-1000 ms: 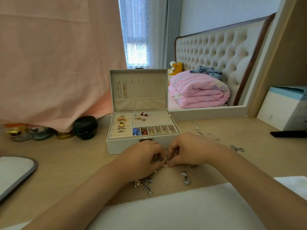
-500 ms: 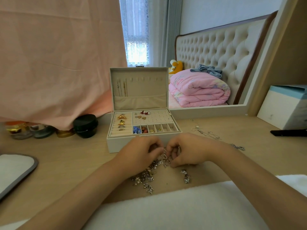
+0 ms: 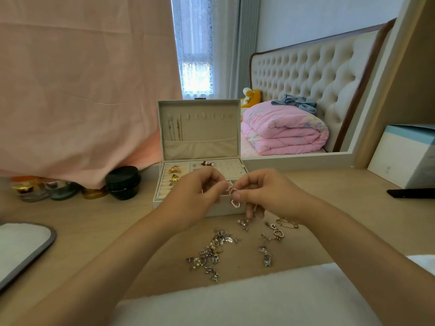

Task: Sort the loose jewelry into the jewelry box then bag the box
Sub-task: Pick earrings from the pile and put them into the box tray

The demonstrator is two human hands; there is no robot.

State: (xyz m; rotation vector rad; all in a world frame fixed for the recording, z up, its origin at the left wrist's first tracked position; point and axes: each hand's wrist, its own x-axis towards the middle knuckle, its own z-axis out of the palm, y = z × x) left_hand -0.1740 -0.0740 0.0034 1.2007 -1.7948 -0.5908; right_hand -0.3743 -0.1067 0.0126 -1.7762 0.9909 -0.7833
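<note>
Two hands meet in front of the open jewelry box (image 3: 200, 128), above the desk (image 3: 94, 220). The left hand (image 3: 195, 196) and right hand (image 3: 266, 191) each keep a pinching grip on one small heart-shaped piece (image 3: 234, 201) between them. Loose jewelry (image 3: 211, 250) lies scattered on the desk below, near the box.

The person's left hand (image 3: 195, 196) and right hand (image 3: 266, 194) are bare, with slim fingers and short, rounded nails. The right thumbnail (image 3: 236, 196) looks natural and neatly trimmed. The left forearm (image 3: 106, 262) and right forearm (image 3: 353, 243) are uncovered along all of their visible length, smooth and tapering to narrow wrists. Along the bottom edge runs a soft white fabric (image 3: 235, 302) with a fuzzy surface. It is possibly a garment the person wears, though the wide-angle view leaves that uncertain.
</note>
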